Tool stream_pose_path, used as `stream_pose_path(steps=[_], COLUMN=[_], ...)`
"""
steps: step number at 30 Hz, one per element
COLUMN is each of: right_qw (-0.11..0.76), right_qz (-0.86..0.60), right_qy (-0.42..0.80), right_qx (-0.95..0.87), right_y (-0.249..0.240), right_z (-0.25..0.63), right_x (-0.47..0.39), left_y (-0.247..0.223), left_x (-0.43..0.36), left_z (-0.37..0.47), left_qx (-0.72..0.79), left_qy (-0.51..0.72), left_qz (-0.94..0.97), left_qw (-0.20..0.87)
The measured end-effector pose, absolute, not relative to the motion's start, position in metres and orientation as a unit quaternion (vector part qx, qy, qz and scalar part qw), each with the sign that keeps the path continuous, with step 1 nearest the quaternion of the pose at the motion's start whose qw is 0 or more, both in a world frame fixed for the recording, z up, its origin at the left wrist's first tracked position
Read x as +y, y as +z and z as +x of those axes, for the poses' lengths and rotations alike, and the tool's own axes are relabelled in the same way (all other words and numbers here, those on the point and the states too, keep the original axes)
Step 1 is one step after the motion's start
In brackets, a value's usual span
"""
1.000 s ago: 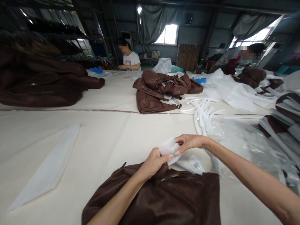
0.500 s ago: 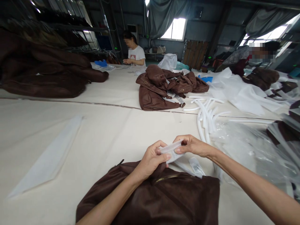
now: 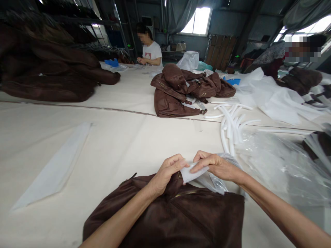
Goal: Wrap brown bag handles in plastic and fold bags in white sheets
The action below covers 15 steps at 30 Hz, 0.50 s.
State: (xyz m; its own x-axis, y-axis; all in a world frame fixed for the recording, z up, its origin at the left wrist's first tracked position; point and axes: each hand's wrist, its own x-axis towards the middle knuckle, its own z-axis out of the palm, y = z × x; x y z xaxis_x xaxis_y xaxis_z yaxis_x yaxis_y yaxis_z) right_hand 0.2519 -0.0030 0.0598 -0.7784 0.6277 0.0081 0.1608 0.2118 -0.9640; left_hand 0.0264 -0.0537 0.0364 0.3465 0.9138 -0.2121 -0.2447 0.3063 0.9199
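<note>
A dark brown bag (image 3: 199, 220) with a brass zipper lies at the table's near edge, in front of me. Above its top edge my left hand (image 3: 168, 174) pinches the left end of a white wrapping piece (image 3: 192, 173), beside a studded brown strap end (image 3: 177, 181). The fingers of my right hand (image 3: 216, 166) are closed on the same piece from the right. Clear plastic (image 3: 218, 184) shows behind the bag's opening, below my right hand.
Brown bags (image 3: 178, 89) lie across the table, with white foam tubes (image 3: 230, 127) beside them. Clear plastic sheets (image 3: 269, 162) are at the right, a folded white sheet (image 3: 55, 168) at the left. A large brown pile (image 3: 51, 75) stands far left. Two people are beyond the table.
The white piece now lies flatter between my hands, and the studded strap end shows beside it. My right hand has shifted slightly right. The view has tilted a little.
</note>
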Motion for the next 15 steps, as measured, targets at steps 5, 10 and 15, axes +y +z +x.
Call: stream_pose_path(steps=[5,10,15], right_qw=[0.225,0.296,0.420], right_qz=[-0.263,-0.282,-0.459], right_qy=[0.531,0.403,0.252], right_qx=[-0.774,-0.819,-0.741], right_y=[0.051,0.043,0.048], right_z=[0.251,0.257,0.301], right_x=[-0.002,-0.024,-0.100], left_y=[0.039,0.045,0.028], left_x=[-0.048,-0.046,-0.033], left_z=[0.029,0.027,0.023], left_qx=[0.431,0.455,0.523], left_qy=[0.317,0.202,0.189], left_qz=[0.455,0.501,0.491], left_qw=[0.712,0.708,0.671])
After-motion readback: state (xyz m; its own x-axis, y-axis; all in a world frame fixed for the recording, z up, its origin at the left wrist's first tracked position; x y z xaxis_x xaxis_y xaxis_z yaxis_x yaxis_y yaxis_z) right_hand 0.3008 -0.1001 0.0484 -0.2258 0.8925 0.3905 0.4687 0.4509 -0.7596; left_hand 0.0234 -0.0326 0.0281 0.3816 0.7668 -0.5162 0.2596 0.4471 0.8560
